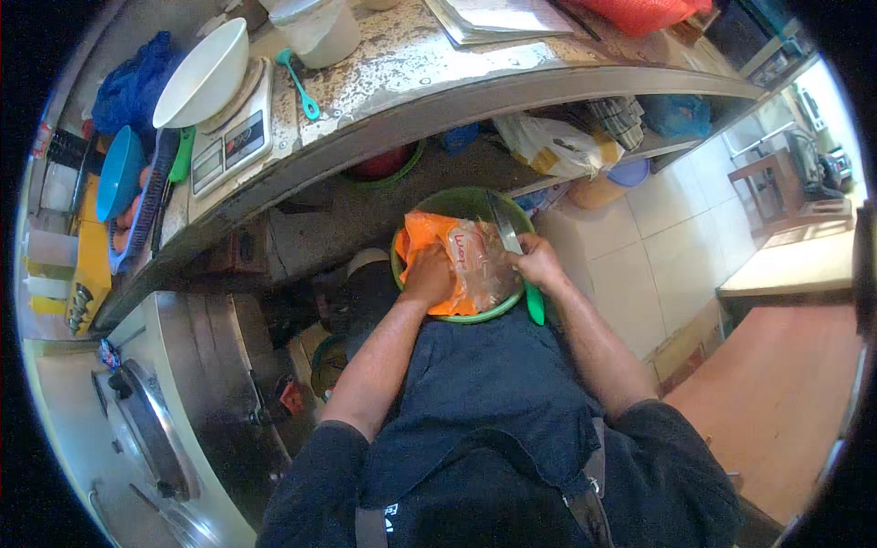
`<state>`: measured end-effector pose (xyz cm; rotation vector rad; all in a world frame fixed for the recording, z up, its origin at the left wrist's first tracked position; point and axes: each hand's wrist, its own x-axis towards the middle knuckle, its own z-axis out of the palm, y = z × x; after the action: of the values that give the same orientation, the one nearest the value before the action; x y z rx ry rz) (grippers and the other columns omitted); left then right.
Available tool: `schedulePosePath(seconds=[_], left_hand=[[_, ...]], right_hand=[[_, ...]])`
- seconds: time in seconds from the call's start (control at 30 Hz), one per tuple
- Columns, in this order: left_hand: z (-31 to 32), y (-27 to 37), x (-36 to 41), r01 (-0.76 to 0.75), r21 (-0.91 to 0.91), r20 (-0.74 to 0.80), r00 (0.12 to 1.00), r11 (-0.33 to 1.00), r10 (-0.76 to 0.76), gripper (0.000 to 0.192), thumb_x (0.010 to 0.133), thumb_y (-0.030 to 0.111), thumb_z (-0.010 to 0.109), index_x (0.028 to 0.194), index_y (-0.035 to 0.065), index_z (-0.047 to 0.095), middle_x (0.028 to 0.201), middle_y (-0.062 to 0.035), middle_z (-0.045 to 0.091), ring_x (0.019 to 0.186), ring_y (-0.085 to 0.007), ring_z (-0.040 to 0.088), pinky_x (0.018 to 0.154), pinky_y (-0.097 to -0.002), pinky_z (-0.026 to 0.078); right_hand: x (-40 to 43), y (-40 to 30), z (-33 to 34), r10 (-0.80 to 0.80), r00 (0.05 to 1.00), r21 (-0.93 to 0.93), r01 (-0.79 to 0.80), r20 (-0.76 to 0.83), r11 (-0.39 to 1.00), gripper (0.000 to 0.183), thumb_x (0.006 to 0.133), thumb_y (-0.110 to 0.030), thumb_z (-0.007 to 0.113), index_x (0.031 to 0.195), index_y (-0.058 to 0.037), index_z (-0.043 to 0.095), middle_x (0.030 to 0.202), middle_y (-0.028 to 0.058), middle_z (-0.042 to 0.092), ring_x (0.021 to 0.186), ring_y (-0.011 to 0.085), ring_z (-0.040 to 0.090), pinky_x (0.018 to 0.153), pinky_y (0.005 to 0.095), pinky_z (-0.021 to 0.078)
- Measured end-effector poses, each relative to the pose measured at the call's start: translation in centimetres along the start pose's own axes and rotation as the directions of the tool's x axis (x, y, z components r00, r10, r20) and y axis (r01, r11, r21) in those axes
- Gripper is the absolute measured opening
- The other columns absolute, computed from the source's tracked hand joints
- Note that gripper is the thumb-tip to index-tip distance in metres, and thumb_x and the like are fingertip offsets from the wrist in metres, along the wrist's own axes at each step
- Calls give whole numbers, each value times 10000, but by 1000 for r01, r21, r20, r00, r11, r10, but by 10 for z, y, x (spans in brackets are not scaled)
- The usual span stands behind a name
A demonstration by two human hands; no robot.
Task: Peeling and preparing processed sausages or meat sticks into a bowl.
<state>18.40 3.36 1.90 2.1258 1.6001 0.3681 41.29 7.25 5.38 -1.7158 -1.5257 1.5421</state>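
Observation:
A green plastic basin (pixel 490 314) sits at my lap, with an orange and clear printed plastic bag (pixel 468 264) lying in it. The see-through part of the bag shows brownish contents that I cannot identify. My left hand (pixel 430 275) presses on the orange side of the bag, its fingertips partly hidden. At the basin's right side my right hand (pixel 538 262) is closed around a knife (pixel 505 231) where blade and handle meet. The blade points up and away over the bag, and the green handle hangs below my hand. My right fingertips are close to the bag's edge.
Ahead is a speckled counter (pixel 384 82) with a digital scale (pixel 233 154), a white bowl (pixel 205 75), a teal spoon (pixel 299 85) and an open notebook (pixel 503 19). Its shelf holds a white plastic bag (pixel 548 145). A wooden table (pixel 774 390) stands at right, metal cookware (pixel 147 431) at left.

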Motion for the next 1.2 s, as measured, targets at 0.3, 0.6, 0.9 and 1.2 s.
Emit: schedulePosePath(seconds=[0.3, 0.6, 0.9, 1.2], left_hand=[[18, -3, 12, -71, 74, 175, 983, 995, 57, 462, 818, 265, 536, 1247, 93, 525, 1288, -171, 496, 1244, -331, 394, 1068, -428, 270], [35, 7, 5, 138, -221, 126, 986, 966, -112, 587, 851, 373, 499, 1360, 105, 381, 1411, -128, 379, 1329, -304, 292, 1118, -393, 142], [14, -15, 2, 49, 88, 110, 992, 995, -59, 357, 798, 179, 558, 1124, 38, 595, 1159, -197, 576, 1160, -348, 484, 1026, -432, 311], [-45, 10, -34, 213, -537, -362, 816, 816, -451, 268, 824, 197, 659, 1019, 13, 650, 841, -134, 685, 759, -192, 669, 679, -295, 514]], right_hand=[[0, 0, -5, -216, 976, -168, 212, -7, 963, 332, 790, -106, 574, 1101, 10, 575, 864, 138, 662, 748, 204, 626, 671, 352, 496], [-9, -30, 0, -147, 986, -278, 121, -73, 953, 330, 738, -143, 634, 1030, 10, 620, 768, 143, 655, 669, 191, 621, 611, 345, 492], [0, -24, -2, -130, 991, -84, 133, 44, 988, 329, 720, -230, 708, 943, 3, 645, 699, 4, 616, 613, 85, 535, 550, 281, 455], [14, -34, 0, -325, 943, -314, 290, -66, 904, 282, 766, -264, 666, 933, -37, 651, 847, 180, 661, 784, 347, 643, 693, 402, 503]])
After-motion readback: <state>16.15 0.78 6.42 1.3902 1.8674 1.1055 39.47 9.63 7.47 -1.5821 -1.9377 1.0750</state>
